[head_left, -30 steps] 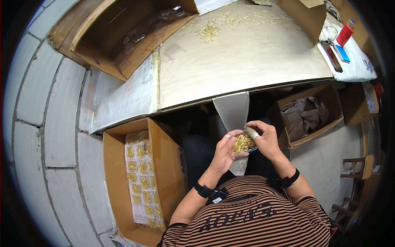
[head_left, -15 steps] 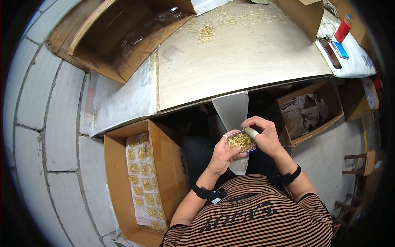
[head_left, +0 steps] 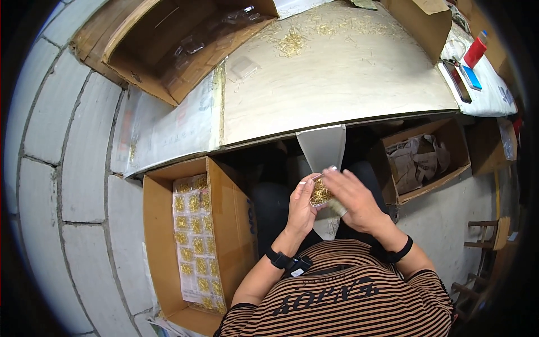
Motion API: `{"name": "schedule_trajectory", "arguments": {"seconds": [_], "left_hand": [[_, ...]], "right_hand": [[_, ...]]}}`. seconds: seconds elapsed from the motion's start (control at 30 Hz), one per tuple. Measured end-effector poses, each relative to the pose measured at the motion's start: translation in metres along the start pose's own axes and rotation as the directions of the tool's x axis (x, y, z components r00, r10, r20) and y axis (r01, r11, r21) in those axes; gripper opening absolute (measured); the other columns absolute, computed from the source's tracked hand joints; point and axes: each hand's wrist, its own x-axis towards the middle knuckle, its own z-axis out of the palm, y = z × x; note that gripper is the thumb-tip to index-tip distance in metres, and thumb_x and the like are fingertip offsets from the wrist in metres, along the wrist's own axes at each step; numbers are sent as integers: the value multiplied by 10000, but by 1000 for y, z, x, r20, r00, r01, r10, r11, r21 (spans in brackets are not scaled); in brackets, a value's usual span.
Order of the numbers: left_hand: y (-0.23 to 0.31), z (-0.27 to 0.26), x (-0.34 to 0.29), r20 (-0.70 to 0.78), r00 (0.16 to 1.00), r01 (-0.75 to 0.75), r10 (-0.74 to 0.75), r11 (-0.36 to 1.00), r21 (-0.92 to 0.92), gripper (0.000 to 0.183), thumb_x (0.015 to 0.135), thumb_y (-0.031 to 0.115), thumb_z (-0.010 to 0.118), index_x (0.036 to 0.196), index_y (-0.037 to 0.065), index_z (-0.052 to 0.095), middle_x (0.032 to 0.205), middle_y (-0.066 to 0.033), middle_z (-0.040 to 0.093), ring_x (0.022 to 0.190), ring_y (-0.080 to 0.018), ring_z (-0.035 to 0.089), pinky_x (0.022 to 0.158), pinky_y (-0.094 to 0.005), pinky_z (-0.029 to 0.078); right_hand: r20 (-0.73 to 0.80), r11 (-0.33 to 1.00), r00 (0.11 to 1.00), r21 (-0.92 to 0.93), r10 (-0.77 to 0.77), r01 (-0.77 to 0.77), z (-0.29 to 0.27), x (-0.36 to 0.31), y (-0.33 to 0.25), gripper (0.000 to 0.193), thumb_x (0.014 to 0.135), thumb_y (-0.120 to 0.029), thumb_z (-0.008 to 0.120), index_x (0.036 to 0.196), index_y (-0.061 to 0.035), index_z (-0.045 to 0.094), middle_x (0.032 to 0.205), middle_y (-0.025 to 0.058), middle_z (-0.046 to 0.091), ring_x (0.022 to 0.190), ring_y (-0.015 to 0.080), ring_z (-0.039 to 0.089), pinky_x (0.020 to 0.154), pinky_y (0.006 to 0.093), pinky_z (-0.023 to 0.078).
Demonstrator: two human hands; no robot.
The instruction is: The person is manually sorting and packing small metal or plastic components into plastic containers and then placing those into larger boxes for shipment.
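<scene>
My left hand [head_left: 301, 212] grips a small clear plastic box [head_left: 318, 206] in front of my body, thumb along its near side. Thin gold-coloured metal pins [head_left: 320, 192] fill the box; their exact kind is too small to make out. Over the box's right part lies my right hand [head_left: 359, 203], fingers stretched out and slightly blurred, hiding that side. A pale wrap covers one of its fingers. To the left, an open carton [head_left: 231, 224] holds rows of similar clear boxes [head_left: 195, 241] with gold pins inside.
Beyond my hands is a pale worktable [head_left: 337, 90] with a heap of gold pins [head_left: 291, 42]. A tilted carton [head_left: 140, 73] with clear empty boxes stands far left. Below the table's right side sits a carton [head_left: 432, 191] of crumpled paper. A red bottle [head_left: 475, 50] stands far right.
My right hand has gone from pinching at the box's far rim to lying flat over its right side. The box has shifted slightly left and tilted; my view has shifted a little.
</scene>
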Motion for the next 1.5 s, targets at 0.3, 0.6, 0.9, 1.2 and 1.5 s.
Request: {"name": "schedule_trajectory", "arguments": {"seconds": [0.3, 0.6, 0.9, 1.2, 1.5], "left_hand": [[15, -5, -5, -87, 995, -41, 39, 999, -28, 350, 996, 302, 367, 1150, 19, 504, 1064, -93, 589, 918, -183, 640, 656, -332, 598], [19, -18, -12, -203, 975, -80, 89, 995, 52, 290, 988, 259, 398, 1126, 35, 521, 1018, -81, 610, 865, -169, 647, 606, -317, 598], [14, -12, -10, -219, 972, -70, 85, 995, 76, 287, 982, 268, 415, 1113, 39, 531, 999, -82, 621, 826, -162, 653, 587, -308, 593], [11, -3, -8, -218, 973, -66, 77, 996, 59, 286, 985, 274, 411, 1111, 48, 533, 992, -72, 625, 818, -156, 657, 584, -294, 585], [61, -32, -42, -310, 934, -134, 177, 979, 157, 332, 994, 296, 375, 1064, 18, 541, 931, -89, 625, 767, -176, 661, 565, -294, 577]], "right_hand": [[-208, 989, 972, 126, 107, -82, 3, -2, 9, 469, 716, 64, 603, 1176, 1, 545, 1224, 174, 556, 1191, 331, 500, 995, 437, 399], [59, 972, 997, -228, -50, 62, 14, 5, -2, 622, 594, 51, 623, 1205, -34, 543, 1328, 112, 491, 1320, 274, 363, 1067, 516, 265], [106, 960, 994, -274, -31, 60, 10, -3, -9, 592, 646, 33, 593, 1230, -39, 525, 1338, 113, 479, 1321, 272, 357, 1071, 520, 254], [10, 996, 1000, 90, -9, 8, 1, -3, -2, 639, 599, 130, 508, 1218, -27, 523, 1277, 144, 524, 1263, 325, 426, 1032, 489, 338], [-172, 965, 985, 260, 1, 45, 8, 11, -8, 593, 585, 156, 447, 1143, -5, 571, 1153, 175, 596, 1117, 343, 553, 955, 386, 438]]}}
